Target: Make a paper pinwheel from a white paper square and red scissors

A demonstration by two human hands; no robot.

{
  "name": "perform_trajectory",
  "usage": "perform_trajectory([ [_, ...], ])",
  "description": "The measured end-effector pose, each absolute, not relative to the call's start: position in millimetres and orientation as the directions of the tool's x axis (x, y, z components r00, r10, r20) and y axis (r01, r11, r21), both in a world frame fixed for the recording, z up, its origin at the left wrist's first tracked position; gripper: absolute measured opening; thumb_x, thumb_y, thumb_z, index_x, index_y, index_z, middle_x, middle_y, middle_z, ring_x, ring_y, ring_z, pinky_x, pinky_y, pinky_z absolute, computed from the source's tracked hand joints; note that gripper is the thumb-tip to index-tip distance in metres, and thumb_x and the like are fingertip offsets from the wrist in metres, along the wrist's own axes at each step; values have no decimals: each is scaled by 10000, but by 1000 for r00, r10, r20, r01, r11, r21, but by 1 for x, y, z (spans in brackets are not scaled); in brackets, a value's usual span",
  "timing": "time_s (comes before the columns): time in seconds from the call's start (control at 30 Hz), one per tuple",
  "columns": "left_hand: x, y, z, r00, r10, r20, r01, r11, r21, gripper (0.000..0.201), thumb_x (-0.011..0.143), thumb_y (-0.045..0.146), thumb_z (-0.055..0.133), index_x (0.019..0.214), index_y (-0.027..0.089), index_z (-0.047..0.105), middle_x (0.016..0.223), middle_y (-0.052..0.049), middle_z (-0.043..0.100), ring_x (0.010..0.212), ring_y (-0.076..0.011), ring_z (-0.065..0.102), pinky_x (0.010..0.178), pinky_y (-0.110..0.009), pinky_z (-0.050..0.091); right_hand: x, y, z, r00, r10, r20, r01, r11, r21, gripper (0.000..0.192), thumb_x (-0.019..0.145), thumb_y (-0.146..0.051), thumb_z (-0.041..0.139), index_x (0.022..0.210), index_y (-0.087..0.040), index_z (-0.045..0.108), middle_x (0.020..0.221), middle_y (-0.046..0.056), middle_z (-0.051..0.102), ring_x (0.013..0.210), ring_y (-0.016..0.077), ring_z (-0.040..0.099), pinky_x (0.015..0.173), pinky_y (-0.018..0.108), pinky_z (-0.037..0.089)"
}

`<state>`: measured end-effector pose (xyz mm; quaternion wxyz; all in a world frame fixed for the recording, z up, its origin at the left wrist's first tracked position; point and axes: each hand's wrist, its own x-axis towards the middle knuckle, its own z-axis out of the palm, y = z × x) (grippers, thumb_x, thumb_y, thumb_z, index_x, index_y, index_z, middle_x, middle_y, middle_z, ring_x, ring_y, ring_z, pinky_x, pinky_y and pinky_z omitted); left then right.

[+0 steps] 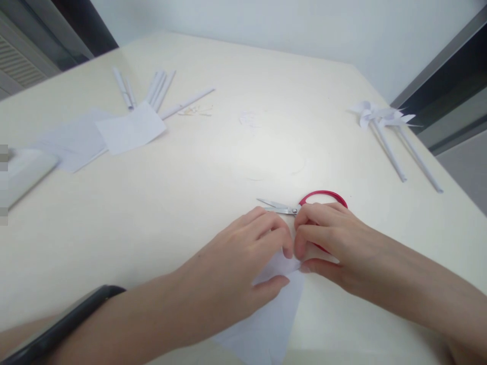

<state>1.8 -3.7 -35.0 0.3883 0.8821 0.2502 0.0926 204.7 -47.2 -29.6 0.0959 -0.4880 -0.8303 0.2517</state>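
Head view: what's on the table (190,203), near to far?

"Nearest, a sheet (274,319) under the hands. Just past it lie scissors (294,211), blades parted and pointing left, red handles partly hidden. Farther, two pinwheels (380,117) at right; at left, papers (131,129), with rolls (155,88) and small sticks (196,112) beyond."

"And the room?"

"Pale wall (266,25) past the far edge."

"How are the hands posed?"

"Left forearm enters from lower left, wearing a dark band (64,324); the left hand (262,243) arches over the sheet, fingers curled, thumb apart. I can't tell whether it grips. The right hand (327,233) pinches the sheet's fold between thumb and fingertips."
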Motion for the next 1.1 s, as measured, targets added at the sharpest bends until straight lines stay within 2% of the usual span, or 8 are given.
perform_trajectory([
  [0.2,3,-2,-34,856,507,-102,414,-551,725,144,784,126,536,901,200,576,1043,-12,562,1004,-187,494,898,-356,411,200,-50,-25,-474,867,-153,795,347,-497,115,771,-110,612,784,-220,581,923,0,544,876,160,507,750,321,433],
  [0.57,1,-4,-48,859,511,-5,360,-598,717,140,812,118,505,889,197,593,1056,11,545,1012,-156,478,903,-314,389,199,-50,-25,-482,858,-176,815,366,-449,115,789,-104,591,761,-208,551,917,-3,539,867,166,470,723,316,402],
  [0.77,1,-3,-44,853,522,-13,373,-591,715,133,818,129,513,894,199,597,1062,10,553,1032,-154,479,920,-303,384,193,-50,-26,-494,863,-110,814,415,-406,165,786,-32,538,754,-193,561,890,34,551,854,182,489,712,324,394],
  [0.9,2,-2,-36,849,522,-85,414,-556,721,109,808,180,548,907,199,589,1054,-1,564,1036,-169,484,917,-316,388,188,-49,-20,-482,873,-76,824,423,-376,164,795,-26,519,764,-182,561,879,32,547,869,176,506,741,330,395],
  [1.0,4,-1,-29,820,565,-87,449,-542,710,97,797,182,562,891,201,573,1022,6,576,1013,-170,497,892,-315,391,186,-48,-15,-480,877,-27,823,439,-360,146,827,-64,504,752,-173,566,883,32,543,870,172,511,777,345,389],
  [1.1,5,0,-25,773,626,-105,495,-490,717,108,786,169,559,889,204,556,974,19,601,948,-165,529,828,-304,408,187,-49,-12,-443,897,-6,825,405,-395,137,860,-148,504,749,-177,579,911,26,543,849,159,514,756,332,406],
])
